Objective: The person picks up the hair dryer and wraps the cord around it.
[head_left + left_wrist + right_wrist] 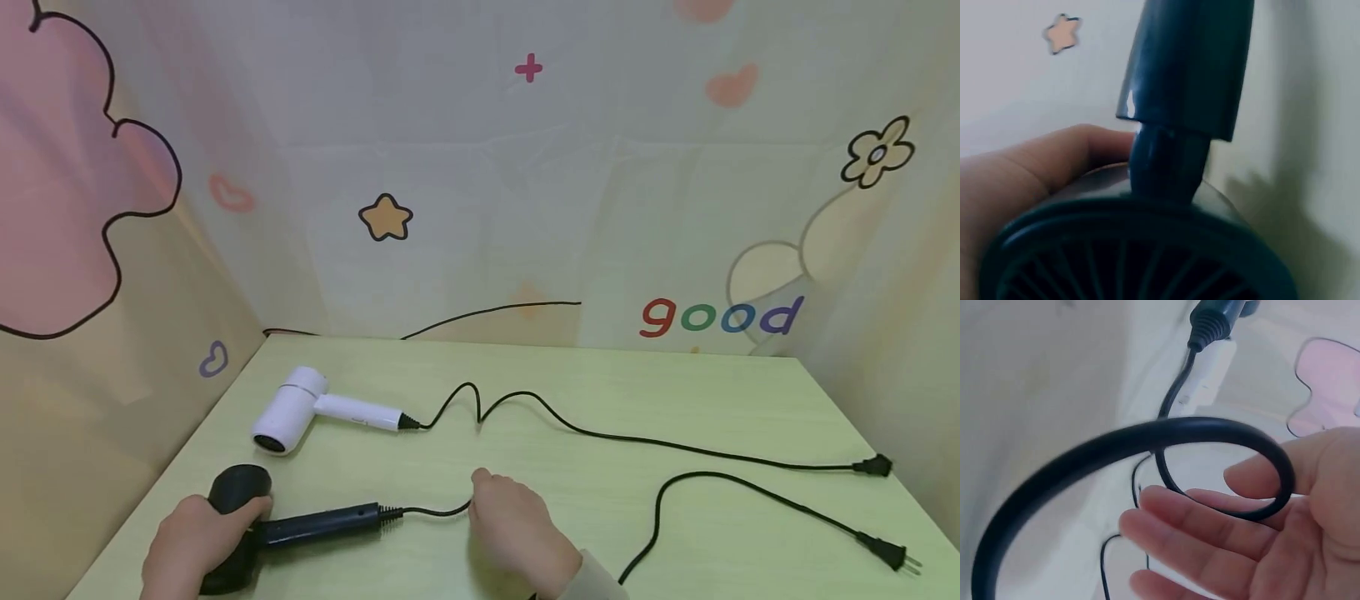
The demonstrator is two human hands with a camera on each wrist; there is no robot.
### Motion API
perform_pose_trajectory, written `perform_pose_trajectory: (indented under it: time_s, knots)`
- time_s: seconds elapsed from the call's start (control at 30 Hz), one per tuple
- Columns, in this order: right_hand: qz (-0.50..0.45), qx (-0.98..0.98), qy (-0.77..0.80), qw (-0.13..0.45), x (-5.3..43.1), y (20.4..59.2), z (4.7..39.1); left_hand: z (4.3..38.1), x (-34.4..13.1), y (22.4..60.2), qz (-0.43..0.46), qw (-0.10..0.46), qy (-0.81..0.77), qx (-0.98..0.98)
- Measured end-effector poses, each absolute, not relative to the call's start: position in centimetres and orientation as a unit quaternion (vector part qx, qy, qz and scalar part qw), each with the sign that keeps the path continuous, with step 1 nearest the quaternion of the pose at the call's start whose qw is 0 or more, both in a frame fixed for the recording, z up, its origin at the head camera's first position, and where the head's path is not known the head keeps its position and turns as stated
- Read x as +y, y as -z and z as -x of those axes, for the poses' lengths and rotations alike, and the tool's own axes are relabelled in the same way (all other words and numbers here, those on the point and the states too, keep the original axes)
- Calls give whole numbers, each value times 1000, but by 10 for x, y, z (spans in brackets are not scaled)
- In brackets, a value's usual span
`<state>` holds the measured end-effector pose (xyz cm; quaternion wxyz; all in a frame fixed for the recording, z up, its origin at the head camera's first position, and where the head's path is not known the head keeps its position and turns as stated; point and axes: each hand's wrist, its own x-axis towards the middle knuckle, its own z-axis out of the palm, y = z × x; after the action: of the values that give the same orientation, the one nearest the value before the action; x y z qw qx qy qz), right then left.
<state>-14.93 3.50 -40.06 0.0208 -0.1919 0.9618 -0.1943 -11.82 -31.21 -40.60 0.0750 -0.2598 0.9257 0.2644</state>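
My left hand (183, 542) grips the head of a black hair dryer (322, 525), thumb across it. Its handle points right along the table. In the left wrist view the hair dryer's round grille (1141, 262) fills the bottom, with the thumb (1072, 150) beside the handle joint. My right hand (517, 521) is at the handle's cord end. The black cord (1210, 430) loops through this hand between thumb and fingers, which are loosely bent and do not pinch it. Behind lies a white hair dryer (360, 411), apart from both hands.
The white dryer's cord (645, 440) runs right to a black plug (873, 465). In front, the black dryer's cord curves to a two-pin plug (888, 552) near the right edge. A printed curtain (465, 250) stands behind the pale table (712, 400).
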Motion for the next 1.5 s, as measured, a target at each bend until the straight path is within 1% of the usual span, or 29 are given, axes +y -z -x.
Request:
perform_pose_trajectory:
  time_s: [0.1, 0.2, 0.33, 0.53, 0.63, 0.7, 0.8, 0.87, 0.93, 1.03, 1.13, 1.23, 1.3, 1.37, 1.5]
  knots:
    - [184, 953, 242, -7, 49, 393, 151, 121, -304, 397, 266, 36, -284, 920]
    - [173, 939, 295, -35, 67, 383, 153, 127, -290, 381, 275, -21, -316, 908]
    - [152, 922, 345, -90, 89, 372, 154, 140, -264, 362, 278, -77, -380, 879]
    - [90, 901, 404, -133, 120, 362, 157, 161, -223, 348, 223, -115, -488, 836]
    - [61, 895, 416, -147, 134, 359, 158, 171, -203, 344, 186, -118, -530, 819]
    - [44, 890, 428, -147, 141, 358, 158, 177, -190, 343, 168, -117, -556, 805]
    - [27, 867, 484, -114, 149, 357, 158, 186, -171, 342, 152, -115, -599, 778]
    - [33, 827, 557, -67, 153, 358, 159, 191, -158, 343, 146, -114, -626, 757]
    - [55, 764, 643, -7, 155, 361, 159, 195, -146, 344, 138, -114, -655, 734]
    - [113, 647, 747, 99, 157, 368, 159, 202, -129, 348, 129, -114, -690, 703]
    - [163, 539, 802, 197, 156, 378, 158, 207, -113, 354, 127, -118, -718, 675]
    - [185, 460, 827, 266, 153, 386, 156, 209, -101, 360, 131, -123, -736, 653]
    - [191, 419, 840, 288, 151, 391, 154, 209, -95, 363, 134, -126, -746, 640]
    - [201, 378, 856, 291, 151, 394, 153, 211, -91, 365, 140, -129, -755, 628]
    - [214, 310, 893, 246, 152, 396, 154, 216, -88, 365, 156, -128, -778, 595]
